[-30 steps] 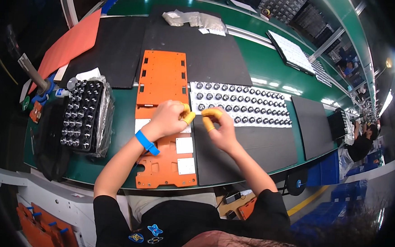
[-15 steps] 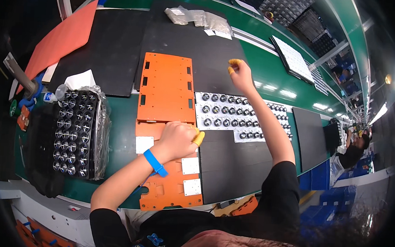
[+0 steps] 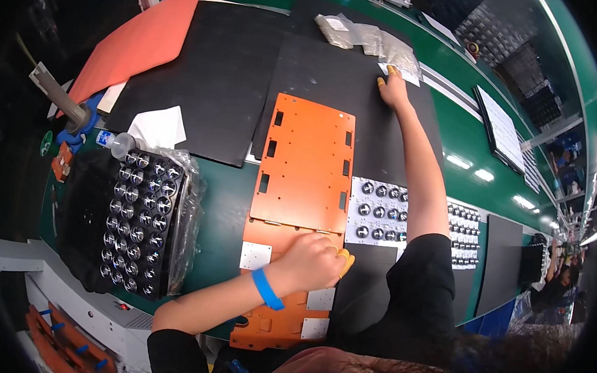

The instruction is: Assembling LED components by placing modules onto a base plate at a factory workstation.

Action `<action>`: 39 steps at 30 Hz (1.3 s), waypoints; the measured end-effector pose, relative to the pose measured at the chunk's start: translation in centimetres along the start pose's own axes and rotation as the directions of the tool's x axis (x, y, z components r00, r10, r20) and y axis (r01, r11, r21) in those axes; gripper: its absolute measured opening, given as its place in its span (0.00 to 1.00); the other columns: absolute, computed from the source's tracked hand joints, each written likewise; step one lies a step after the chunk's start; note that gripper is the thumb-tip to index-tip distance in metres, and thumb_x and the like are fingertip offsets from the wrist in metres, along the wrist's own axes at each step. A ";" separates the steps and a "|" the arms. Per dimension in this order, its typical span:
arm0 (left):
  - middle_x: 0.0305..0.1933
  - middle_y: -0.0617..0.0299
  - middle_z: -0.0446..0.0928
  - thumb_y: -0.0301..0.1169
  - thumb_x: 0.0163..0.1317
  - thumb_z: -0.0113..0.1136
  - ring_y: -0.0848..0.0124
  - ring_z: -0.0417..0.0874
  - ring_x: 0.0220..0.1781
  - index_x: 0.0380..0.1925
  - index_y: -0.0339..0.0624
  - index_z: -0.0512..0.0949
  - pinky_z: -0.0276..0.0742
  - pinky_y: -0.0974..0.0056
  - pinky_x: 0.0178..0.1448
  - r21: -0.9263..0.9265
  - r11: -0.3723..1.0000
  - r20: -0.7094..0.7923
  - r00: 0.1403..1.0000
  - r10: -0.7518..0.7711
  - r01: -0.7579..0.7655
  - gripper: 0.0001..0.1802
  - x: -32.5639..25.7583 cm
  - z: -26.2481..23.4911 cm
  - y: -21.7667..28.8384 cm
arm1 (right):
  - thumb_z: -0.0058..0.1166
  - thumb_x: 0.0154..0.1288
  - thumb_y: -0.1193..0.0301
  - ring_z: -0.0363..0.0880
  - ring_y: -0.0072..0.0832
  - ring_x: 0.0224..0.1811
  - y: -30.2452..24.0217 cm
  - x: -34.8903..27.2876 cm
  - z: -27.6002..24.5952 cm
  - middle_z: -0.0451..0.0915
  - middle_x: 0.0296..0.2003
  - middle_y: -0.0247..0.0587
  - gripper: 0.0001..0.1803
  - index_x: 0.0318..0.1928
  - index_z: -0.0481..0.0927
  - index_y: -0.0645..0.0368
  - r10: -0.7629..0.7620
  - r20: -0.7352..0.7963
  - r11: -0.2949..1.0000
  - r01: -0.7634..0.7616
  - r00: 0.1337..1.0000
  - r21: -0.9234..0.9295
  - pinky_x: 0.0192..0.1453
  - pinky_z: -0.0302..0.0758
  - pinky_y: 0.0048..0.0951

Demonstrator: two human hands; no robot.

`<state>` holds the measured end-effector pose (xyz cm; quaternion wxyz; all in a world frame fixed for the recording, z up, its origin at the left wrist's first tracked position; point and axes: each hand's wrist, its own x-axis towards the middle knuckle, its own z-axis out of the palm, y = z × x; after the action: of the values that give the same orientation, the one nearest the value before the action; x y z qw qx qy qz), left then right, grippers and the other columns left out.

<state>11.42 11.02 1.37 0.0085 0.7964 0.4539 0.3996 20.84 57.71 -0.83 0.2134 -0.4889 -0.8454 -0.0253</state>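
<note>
My left hand (image 3: 309, 261) is closed, knuckles up, over the near end of an orange slotted panel (image 3: 307, 163); anything inside its fingers is hidden. Under that hand lies an orange fixture (image 3: 269, 332) bearing white square plates (image 3: 256, 256). My right hand (image 3: 394, 91) stretches far forward, thumb and forefinger apart, beside white paper slips (image 3: 409, 76) and clear plastic bags of small parts (image 3: 372, 39); I see nothing held in it. Yellow finger covers show on both hands, and a blue band (image 3: 267, 288) circles my left wrist.
To the left stands a black tray of round lens-like parts (image 3: 136, 221) in clear plastic. White boards with round black parts (image 3: 379, 212) lie right of the panel, partly behind my right arm. Black mats (image 3: 209, 78) cover the green bench. Another person (image 3: 563, 281) works at far right.
My right hand has moved forward to the paper slips and bags, and its fingers have spread. My left hand stays closed at the panel's near end. The whole view has shifted.
</note>
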 end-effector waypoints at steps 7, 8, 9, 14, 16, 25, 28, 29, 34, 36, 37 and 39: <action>0.10 0.64 0.66 0.33 0.51 0.67 0.67 0.73 0.17 0.10 0.45 0.70 0.69 0.63 0.24 0.018 0.999 0.021 0.999 -0.042 0.041 0.17 -0.3 -0.1 -0.2 | 0.56 0.62 0.59 0.67 0.49 0.64 -2.9 -1.6 -0.9 0.71 0.61 0.50 0.30 0.62 0.72 0.60 0.039 0.099 0.997 -0.032 0.994 -0.063 0.66 0.63 0.52; 0.10 0.64 0.66 0.33 0.51 0.66 0.67 0.73 0.16 0.10 0.45 0.71 0.69 0.63 0.24 0.016 1.000 0.023 1.000 -0.021 0.021 0.17 -0.1 -0.1 -0.1 | 0.58 0.61 0.60 0.67 0.48 0.64 -2.5 -2.2 -1.2 0.73 0.60 0.49 0.30 0.62 0.71 0.60 0.054 0.090 0.995 -0.047 0.994 -0.084 0.66 0.64 0.52; 0.10 0.63 0.66 0.33 0.51 0.66 0.67 0.73 0.16 0.10 0.45 0.71 0.69 0.63 0.23 0.014 1.000 0.025 1.000 0.000 0.000 0.17 0.0 -0.1 -0.1 | 0.60 0.59 0.62 0.69 0.47 0.62 -1.8 -2.9 -0.8 0.77 0.56 0.46 0.28 0.59 0.75 0.56 0.081 -0.032 0.986 -0.084 0.996 -0.143 0.63 0.67 0.51; 0.09 0.62 0.67 0.32 0.51 0.66 0.65 0.72 0.14 0.11 0.43 0.74 0.67 0.61 0.21 -0.010 1.000 0.000 1.000 0.008 -0.008 0.15 0.0 0.1 -0.2 | 0.62 0.58 0.65 0.75 0.46 0.53 -0.7 -7.1 -2.9 0.80 0.50 0.43 0.19 0.51 0.82 0.54 0.036 0.111 0.996 -0.045 0.993 0.079 0.57 0.72 0.47; 0.10 0.62 0.67 0.32 0.51 0.67 0.65 0.72 0.14 0.11 0.43 0.75 0.66 0.61 0.20 -0.003 1.000 -0.002 1.000 0.029 -0.029 0.15 -0.2 0.1 -0.5 | 0.63 0.58 0.69 0.78 0.47 0.48 -0.8 -9.2 -4.0 0.80 0.48 0.48 0.20 0.52 0.80 0.57 -0.039 0.062 0.999 0.041 0.997 -0.023 0.54 0.75 0.43; 0.25 0.51 0.79 0.38 0.65 0.60 0.52 0.82 0.29 0.53 0.32 0.73 0.78 0.55 0.36 -0.166 0.965 0.152 0.972 -0.178 0.203 0.23 0.4 -1.3 0.5 | 0.55 0.58 0.86 0.81 0.24 0.44 -2.9 -17.3 -14.1 0.69 0.36 0.32 0.27 0.59 0.69 0.63 -0.103 0.313 0.798 -0.110 0.944 0.593 0.47 0.79 0.25; 0.49 0.37 0.75 0.43 0.68 0.56 0.43 0.79 0.45 0.64 0.29 0.58 0.77 0.49 0.48 -0.276 0.929 -0.032 0.963 -0.266 0.247 0.35 -0.1 -0.8 0.1 | 0.52 0.59 0.88 0.82 0.25 0.43 -8.8 -21.0 -19.8 0.68 0.40 0.32 0.28 0.62 0.67 0.62 -0.215 0.411 0.627 -0.198 0.886 0.754 0.43 0.79 0.24; 0.49 0.37 0.75 0.43 0.68 0.56 0.43 0.79 0.45 0.64 0.29 0.58 0.77 0.49 0.48 -0.278 0.928 -0.042 0.963 -0.268 0.246 0.35 -0.1 -0.9 0.2 | 0.52 0.60 0.88 0.81 0.23 0.41 -10.1 -22.1 -20.6 0.68 0.39 0.32 0.29 0.62 0.67 0.63 -0.333 0.410 0.696 -0.072 0.849 0.715 0.43 0.79 0.24; 0.56 0.39 0.70 0.36 0.69 0.54 0.44 0.78 0.49 0.61 0.32 0.63 0.76 0.50 0.53 -0.262 0.950 -0.187 0.957 -0.220 0.167 0.26 -0.1 -1.2 0.6 | 0.55 0.60 0.85 0.79 0.22 0.43 -17.9 -27.2 -24.3 0.72 0.44 0.35 0.27 0.60 0.68 0.62 -0.395 0.607 0.769 -0.113 0.689 0.629 0.48 0.78 0.25; 0.51 0.43 0.72 0.28 0.70 0.51 0.48 0.79 0.48 0.55 0.35 0.67 0.77 0.54 0.48 -0.464 0.872 -0.153 0.956 -0.251 0.154 0.16 -0.3 -0.8 0.5 | 0.56 0.60 0.83 0.80 0.27 0.48 -18.7 -27.6 -24.9 0.73 0.47 0.40 0.27 0.60 0.68 0.63 -0.372 0.652 0.797 -0.133 0.661 0.589 0.48 0.79 0.27; 0.48 0.44 0.73 0.28 0.70 0.52 0.50 0.80 0.45 0.53 0.34 0.68 0.76 0.55 0.46 -0.524 0.837 -0.181 0.939 -0.293 0.160 0.15 -0.4 -0.6 0.5 | 0.58 0.58 0.83 0.78 0.32 0.52 -19.2 -27.4 -25.5 0.72 0.50 0.44 0.28 0.60 0.67 0.63 -0.429 0.625 0.841 0.036 0.653 0.540 0.51 0.78 0.31; 0.39 0.46 0.76 0.27 0.69 0.53 0.53 0.80 0.37 0.48 0.34 0.71 0.75 0.56 0.40 -0.567 0.815 -0.288 0.898 -0.332 0.120 0.11 -0.1 -0.5 0.6 | 0.60 0.52 0.82 0.71 0.47 0.61 -19.5 -26.8 -27.5 0.68 0.56 0.54 0.32 0.59 0.67 0.62 -0.614 0.501 0.788 0.512 0.610 0.343 0.63 0.72 0.38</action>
<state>11.53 10.43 1.86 0.1921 0.6101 0.4102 0.6501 25.24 18.77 17.04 -0.0385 -0.1604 -0.9775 0.1311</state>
